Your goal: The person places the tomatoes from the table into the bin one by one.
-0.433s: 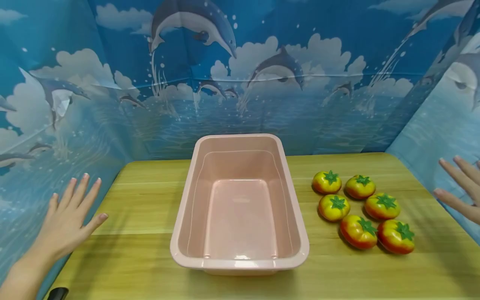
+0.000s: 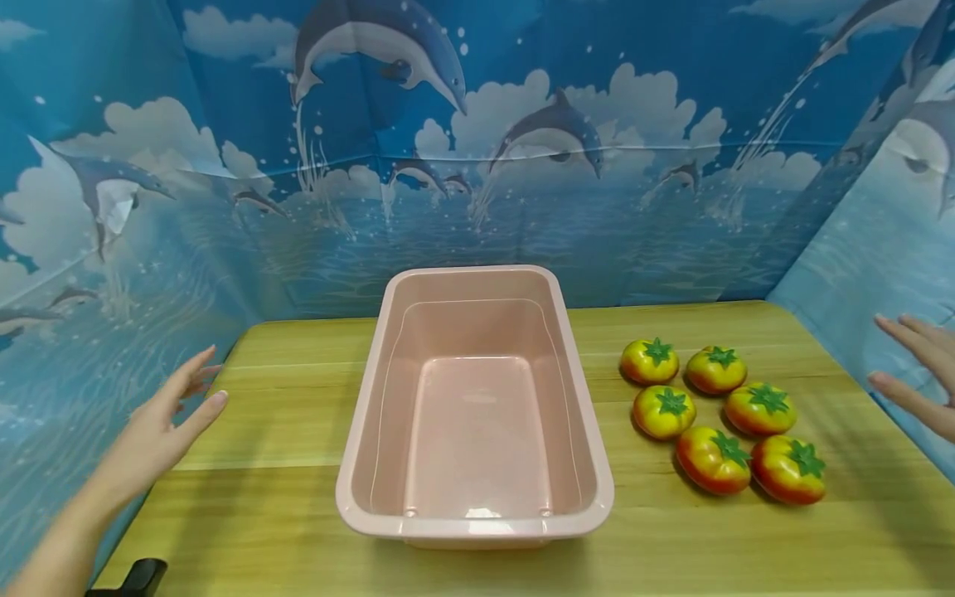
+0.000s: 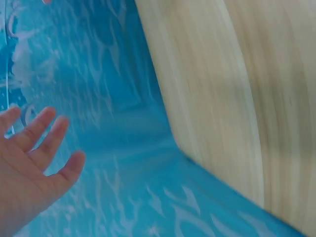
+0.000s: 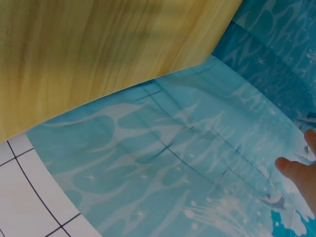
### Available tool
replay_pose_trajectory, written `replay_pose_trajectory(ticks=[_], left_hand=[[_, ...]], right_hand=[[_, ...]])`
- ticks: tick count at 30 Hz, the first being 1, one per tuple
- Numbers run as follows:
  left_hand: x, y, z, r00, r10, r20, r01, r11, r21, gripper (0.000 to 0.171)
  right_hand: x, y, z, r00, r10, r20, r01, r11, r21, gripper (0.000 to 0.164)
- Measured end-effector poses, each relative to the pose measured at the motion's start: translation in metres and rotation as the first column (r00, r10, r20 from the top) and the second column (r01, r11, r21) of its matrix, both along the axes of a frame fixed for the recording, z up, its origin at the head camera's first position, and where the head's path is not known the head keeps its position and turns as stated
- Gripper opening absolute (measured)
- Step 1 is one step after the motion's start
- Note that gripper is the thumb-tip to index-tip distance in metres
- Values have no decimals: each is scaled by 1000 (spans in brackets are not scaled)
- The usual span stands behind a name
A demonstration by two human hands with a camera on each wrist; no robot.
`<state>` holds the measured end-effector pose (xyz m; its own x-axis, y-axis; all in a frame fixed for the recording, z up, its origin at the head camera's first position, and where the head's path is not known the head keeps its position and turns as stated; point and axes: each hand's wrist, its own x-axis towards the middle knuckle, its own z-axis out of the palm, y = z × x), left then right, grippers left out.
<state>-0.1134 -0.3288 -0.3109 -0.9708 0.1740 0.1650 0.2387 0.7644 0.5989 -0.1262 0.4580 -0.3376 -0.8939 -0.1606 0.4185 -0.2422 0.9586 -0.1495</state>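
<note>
The left hand (image 2: 152,431) and the right hand (image 2: 934,356) have fingers loosely extended. Beyond and outside both hangs dolphin-printed blue sheeting (image 2: 537,249); white floor tiles (image 4: 17,197) show below the right hand. Between the hands spreads a wood-grain tabletop (image 2: 671,547), bearing a pink basin (image 2: 477,526) midway. 6 green-topped red-and-yellow fruits (image 2: 748,413) lie between basin and right hand.

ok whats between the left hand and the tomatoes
Head view: a pink basin stands between the left hand and the tomatoes, with bare tabletop either side.
</note>
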Motion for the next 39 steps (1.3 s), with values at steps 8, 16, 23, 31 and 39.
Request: replay_pose_trajectory(ticks=[8,16,23,31,39], left_hand=[[1,37,1,996,-31,83,19,990,138,56],[-2,75,-4,987,-35,158,-23,937,348,50],[-14,108,-6,967,-99,234,-32,866,499,51],[-26,128,-11,956,-153,249,-24,808,589,53],[-32,137,-12,947,-224,230,27,769,638,52]], right_hand=[[5,-17,-14,982,-55,180,100,962,-252,64],[11,-16,-39,917,68,393,66,946,-318,68],[19,-8,-59,854,119,506,70,938,-339,67],[27,-10,-80,835,236,497,23,888,-460,62],[29,-12,-87,835,255,488,5,883,-470,58]])
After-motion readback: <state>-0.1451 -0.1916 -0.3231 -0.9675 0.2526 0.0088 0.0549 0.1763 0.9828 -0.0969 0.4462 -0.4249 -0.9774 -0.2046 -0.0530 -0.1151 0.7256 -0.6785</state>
